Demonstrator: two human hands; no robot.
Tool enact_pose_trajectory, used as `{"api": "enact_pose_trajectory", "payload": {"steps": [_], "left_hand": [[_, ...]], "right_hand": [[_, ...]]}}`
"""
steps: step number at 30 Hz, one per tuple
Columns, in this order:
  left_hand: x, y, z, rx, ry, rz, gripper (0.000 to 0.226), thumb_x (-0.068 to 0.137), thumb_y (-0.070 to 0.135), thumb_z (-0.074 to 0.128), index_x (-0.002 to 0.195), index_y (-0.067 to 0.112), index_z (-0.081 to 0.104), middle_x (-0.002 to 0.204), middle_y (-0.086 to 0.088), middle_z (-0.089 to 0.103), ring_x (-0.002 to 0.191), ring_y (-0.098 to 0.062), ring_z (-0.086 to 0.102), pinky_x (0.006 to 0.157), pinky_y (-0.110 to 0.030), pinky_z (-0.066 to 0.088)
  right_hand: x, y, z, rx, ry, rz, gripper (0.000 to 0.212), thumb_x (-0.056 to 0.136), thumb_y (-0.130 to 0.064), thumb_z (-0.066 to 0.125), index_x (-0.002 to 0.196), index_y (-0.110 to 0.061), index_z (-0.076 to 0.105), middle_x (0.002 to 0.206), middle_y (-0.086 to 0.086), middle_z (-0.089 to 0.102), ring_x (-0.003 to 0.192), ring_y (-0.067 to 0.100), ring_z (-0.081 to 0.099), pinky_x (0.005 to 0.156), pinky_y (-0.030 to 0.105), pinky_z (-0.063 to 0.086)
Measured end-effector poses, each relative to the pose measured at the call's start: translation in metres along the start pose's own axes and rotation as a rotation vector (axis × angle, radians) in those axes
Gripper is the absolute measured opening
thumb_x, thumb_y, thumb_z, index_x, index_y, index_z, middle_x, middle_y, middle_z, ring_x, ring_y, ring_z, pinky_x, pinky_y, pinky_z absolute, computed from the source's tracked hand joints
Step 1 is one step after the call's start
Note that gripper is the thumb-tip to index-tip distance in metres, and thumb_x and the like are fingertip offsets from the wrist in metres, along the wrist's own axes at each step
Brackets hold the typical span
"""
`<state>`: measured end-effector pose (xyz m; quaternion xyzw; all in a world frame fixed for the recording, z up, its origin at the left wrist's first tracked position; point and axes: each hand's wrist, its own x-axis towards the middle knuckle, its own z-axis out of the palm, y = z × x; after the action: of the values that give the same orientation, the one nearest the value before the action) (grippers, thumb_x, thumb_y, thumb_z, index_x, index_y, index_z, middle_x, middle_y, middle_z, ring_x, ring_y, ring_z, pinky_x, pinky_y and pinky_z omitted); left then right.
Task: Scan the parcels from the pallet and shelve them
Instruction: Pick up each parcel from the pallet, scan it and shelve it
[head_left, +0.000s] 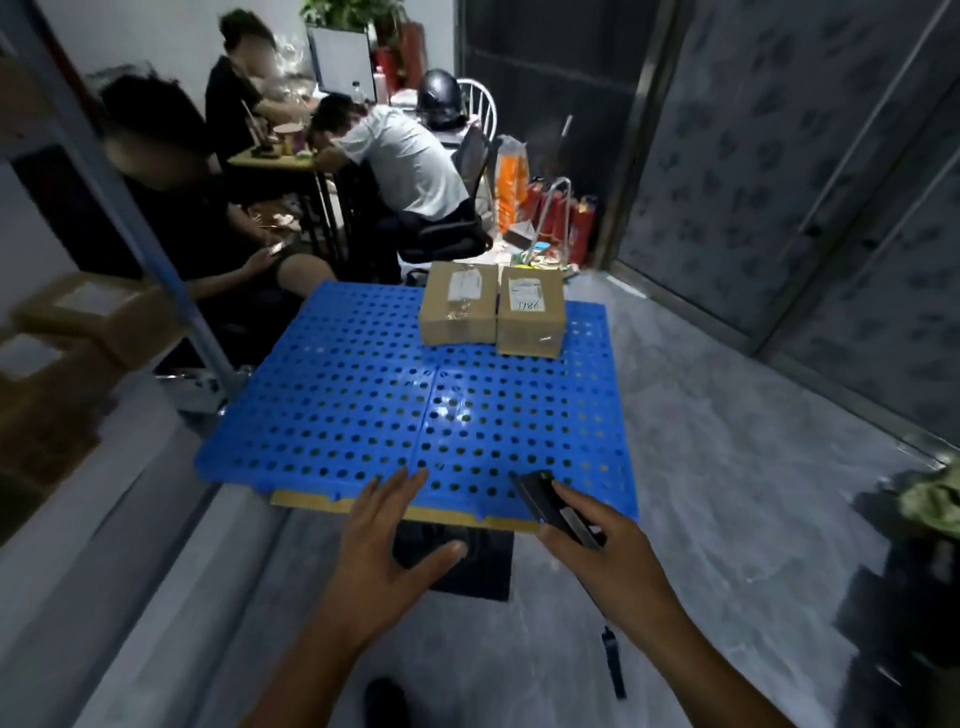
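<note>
Two hands: left hand (382, 540) fingers spread wide, empty; right hand (605, 545) fingers grip a black scanner (550, 501).

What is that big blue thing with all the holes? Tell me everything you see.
The blue pallet looks like moulded plastic: a flat slab of joined panels, pierced by rows of round holes. It lies level on the grey floor, a tan board showing under its near edge. Two cardboard parcels sit side by side near its far edge.

Two bare forearms (322, 660), bare wrists, left hand (385, 540), right hand (609, 548), bare fingers; low down a dark shoe tip (384, 699), blurry
</note>
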<state>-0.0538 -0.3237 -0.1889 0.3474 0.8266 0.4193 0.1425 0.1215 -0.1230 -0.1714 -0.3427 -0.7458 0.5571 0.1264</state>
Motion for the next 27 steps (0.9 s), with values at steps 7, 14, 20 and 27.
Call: {"api": "enact_pose_trajectory", "payload": {"steps": [7, 14, 20, 27], "left_hand": [[0.173, -0.061, 0.021, -0.075, -0.033, -0.083, 0.094, 0.074, 0.072, 0.071, 0.153, 0.052, 0.025, 0.167, 0.017, 0.017, 0.155, -0.013, 0.015, 0.124, -0.051, 0.026], [0.374, -0.120, 0.027, -0.075, -0.043, -0.115, 0.099, 0.070, 0.068, 0.076, 0.155, 0.052, 0.027, 0.172, 0.008, 0.003, 0.157, -0.012, 0.000, 0.121, -0.051, 0.025], [0.506, -0.163, 0.049, 0.125, -0.128, -0.108, 0.107, 0.071, 0.060, 0.082, 0.156, 0.054, 0.018, 0.171, -0.009, -0.012, 0.157, -0.033, -0.006, 0.121, -0.057, 0.021], [0.507, -0.177, 0.065, 0.113, -0.125, -0.095, 0.094, 0.082, 0.043, 0.082, 0.157, 0.047, 0.025, 0.147, -0.008, 0.045, 0.133, -0.030, 0.045, 0.107, -0.047, 0.047]], "right_hand": [[0.130, 0.005, -0.004, -0.121, 0.028, 0.045, 0.058, 0.079, -0.053, 0.076, 0.126, -0.063, 0.045, 0.121, -0.027, 0.054, 0.103, -0.015, 0.053, 0.085, 0.016, 0.047], [0.260, -0.016, 0.011, -0.174, 0.089, 0.195, 0.058, 0.082, -0.046, 0.077, 0.128, -0.060, 0.044, 0.119, -0.021, 0.054, 0.098, 0.002, 0.059, 0.088, 0.032, 0.051], [0.336, -0.022, 0.028, -0.143, 0.168, 0.208, 0.058, 0.083, -0.041, 0.077, 0.135, -0.050, 0.052, 0.120, -0.020, 0.054, 0.092, -0.001, 0.061, 0.065, 0.014, 0.052], [0.379, -0.033, 0.029, -0.179, 0.088, 0.206, 0.058, 0.080, -0.050, 0.075, 0.133, -0.055, 0.050, 0.120, -0.027, 0.054, 0.106, -0.005, 0.055, 0.083, 0.016, 0.045]]}}
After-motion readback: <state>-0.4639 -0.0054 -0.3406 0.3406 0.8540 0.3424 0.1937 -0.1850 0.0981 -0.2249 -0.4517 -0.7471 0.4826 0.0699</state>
